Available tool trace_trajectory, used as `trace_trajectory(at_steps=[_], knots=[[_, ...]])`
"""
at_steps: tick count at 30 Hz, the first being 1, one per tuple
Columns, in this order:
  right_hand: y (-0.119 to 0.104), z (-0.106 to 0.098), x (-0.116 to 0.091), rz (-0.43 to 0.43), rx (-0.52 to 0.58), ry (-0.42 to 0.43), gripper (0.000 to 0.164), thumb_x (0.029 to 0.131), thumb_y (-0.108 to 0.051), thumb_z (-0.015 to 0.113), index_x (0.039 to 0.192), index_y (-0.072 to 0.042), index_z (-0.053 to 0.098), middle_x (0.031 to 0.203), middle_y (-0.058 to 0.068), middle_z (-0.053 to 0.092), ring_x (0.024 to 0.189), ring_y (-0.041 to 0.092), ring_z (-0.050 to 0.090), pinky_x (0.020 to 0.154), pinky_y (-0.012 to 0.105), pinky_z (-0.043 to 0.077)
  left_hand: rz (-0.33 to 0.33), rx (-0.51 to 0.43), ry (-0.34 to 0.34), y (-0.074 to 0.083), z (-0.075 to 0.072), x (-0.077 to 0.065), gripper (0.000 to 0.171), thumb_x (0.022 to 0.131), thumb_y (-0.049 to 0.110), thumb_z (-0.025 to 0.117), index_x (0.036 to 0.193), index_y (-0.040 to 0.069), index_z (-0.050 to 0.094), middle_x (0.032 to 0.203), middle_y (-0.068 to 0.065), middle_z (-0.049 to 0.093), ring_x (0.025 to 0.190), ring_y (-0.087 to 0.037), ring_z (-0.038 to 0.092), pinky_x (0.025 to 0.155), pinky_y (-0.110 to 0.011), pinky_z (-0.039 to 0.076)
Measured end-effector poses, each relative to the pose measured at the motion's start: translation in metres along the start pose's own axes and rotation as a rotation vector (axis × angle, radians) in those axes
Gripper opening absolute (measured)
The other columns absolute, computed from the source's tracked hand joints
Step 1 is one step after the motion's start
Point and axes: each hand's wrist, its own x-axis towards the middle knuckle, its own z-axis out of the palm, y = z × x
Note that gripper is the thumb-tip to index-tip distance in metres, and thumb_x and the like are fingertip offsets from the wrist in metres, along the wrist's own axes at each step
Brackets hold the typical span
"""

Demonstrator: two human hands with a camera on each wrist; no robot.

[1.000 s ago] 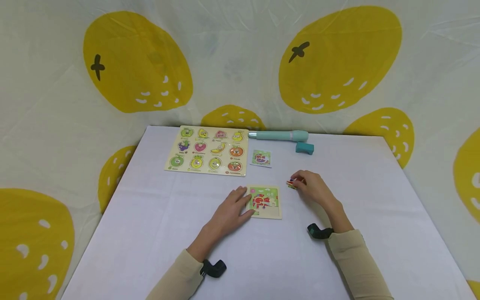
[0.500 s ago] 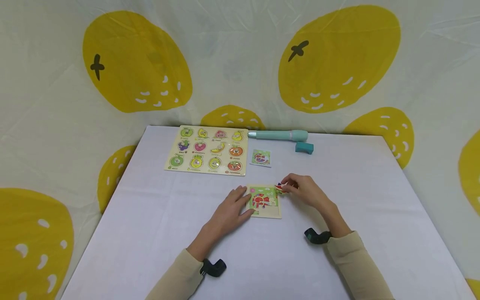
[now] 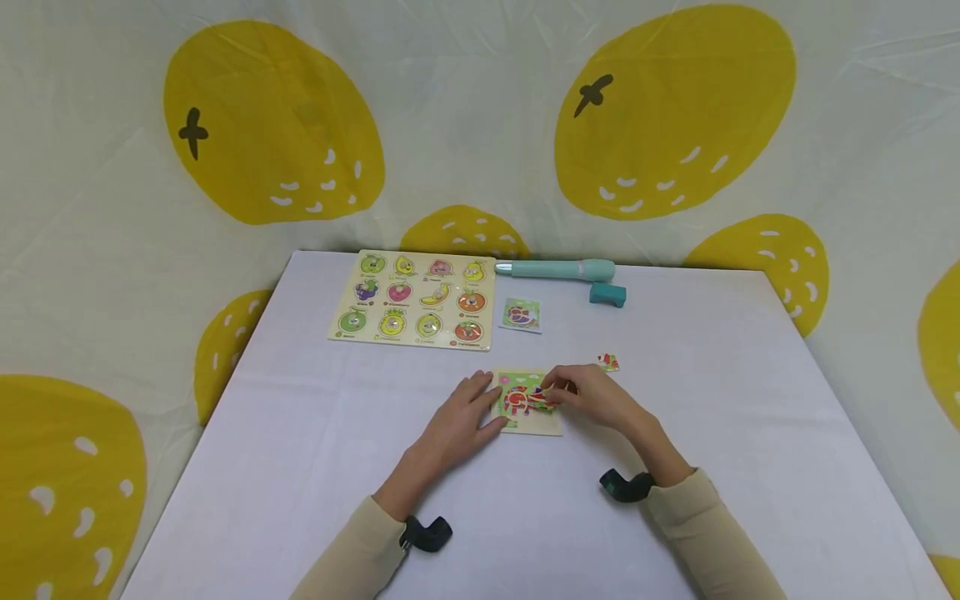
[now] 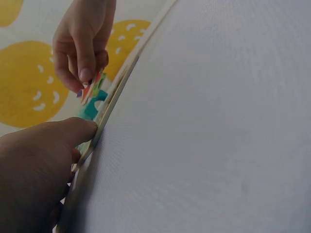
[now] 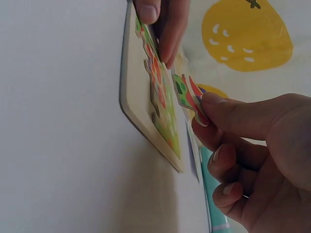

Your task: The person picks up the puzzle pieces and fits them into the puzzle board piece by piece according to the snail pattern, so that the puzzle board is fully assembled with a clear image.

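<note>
A small wooden jigsaw board (image 3: 546, 427) with a red and green picture lies flat on the table. Across its left edge rests my left hand (image 3: 456, 423), its fingers spread and the thumb (image 4: 80, 130) on the rim. My right hand (image 3: 596, 398) pinches a jigsaw piece (image 5: 187, 94) between thumb and forefinger, holding it tilted above the right half of the board. That piece is green, red and white with a bit of purple. The lower right of the board's recess shows bare wood (image 5: 138, 80). Another loose jigsaw piece (image 3: 609, 362) lies to the right, beyond my right hand.
Behind the board is a small square picture card (image 3: 521, 315). A large fruit peg puzzle (image 3: 411, 337) stands at the back left. Along the back edge lie a teal pen-shaped object (image 3: 551, 270) and a teal block (image 3: 608, 294). A patterned cloth hangs behind the table.
My right hand has carried the jigsaw piece left, from beside the board to over it. A loose piece at the right has come into sight. My left hand has stayed put.
</note>
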Motion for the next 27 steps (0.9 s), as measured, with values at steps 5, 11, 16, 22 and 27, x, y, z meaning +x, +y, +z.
trace_trajectory(at_steps=[5,11,16,22,27], knots=[[-0.004,0.008,0.001,-0.007,0.012,-0.049,0.012,0.087,-0.022,0.067,0.099,-0.022,0.068,0.078,-0.01,0.064,0.07,0.006,0.054,0.064,0.018,0.047,-0.008,-0.001,-0.01,-0.001,0.0,0.0,0.056,0.091,0.047,0.055,0.136,0.015,0.05,0.15,-0.004,0.037,0.143,-0.019,0.029,0.119,-0.034,0.024],[-0.01,0.017,0.003,-0.024,0.017,-0.095,0.013,0.087,-0.021,0.067,0.099,-0.02,0.068,0.08,-0.01,0.064,0.073,0.007,0.054,0.067,0.018,0.048,-0.007,-0.012,-0.006,-0.001,0.0,0.001,0.055,0.091,0.047,0.055,0.136,0.015,0.05,0.15,-0.004,0.038,0.142,-0.019,0.03,0.119,-0.034,0.024],[-0.014,0.025,0.005,-0.043,-0.024,-0.084,0.011,0.086,-0.021,0.068,0.096,-0.018,0.069,0.08,-0.012,0.062,0.072,0.006,0.052,0.065,0.018,0.047,-0.002,-0.008,-0.009,-0.002,0.001,0.0,0.055,0.091,0.047,0.054,0.136,0.015,0.05,0.15,-0.004,0.037,0.143,-0.02,0.029,0.119,-0.034,0.024],[-0.017,0.03,0.006,-0.03,-0.086,-0.053,0.011,0.085,-0.024,0.07,0.093,-0.018,0.068,0.082,-0.011,0.058,0.073,0.006,0.05,0.064,0.018,0.046,0.006,0.005,0.001,-0.003,0.003,0.0,0.056,0.091,0.048,0.054,0.136,0.016,0.05,0.15,-0.004,0.037,0.143,-0.02,0.029,0.119,-0.034,0.024],[-0.018,0.032,0.007,-0.026,-0.099,-0.039,0.009,0.084,-0.023,0.071,0.09,-0.018,0.066,0.08,-0.011,0.057,0.071,0.006,0.049,0.062,0.018,0.045,0.012,0.002,0.008,-0.003,0.002,0.0,0.056,0.091,0.047,0.054,0.136,0.014,0.05,0.15,-0.005,0.038,0.142,-0.021,0.03,0.119,-0.035,0.025]])
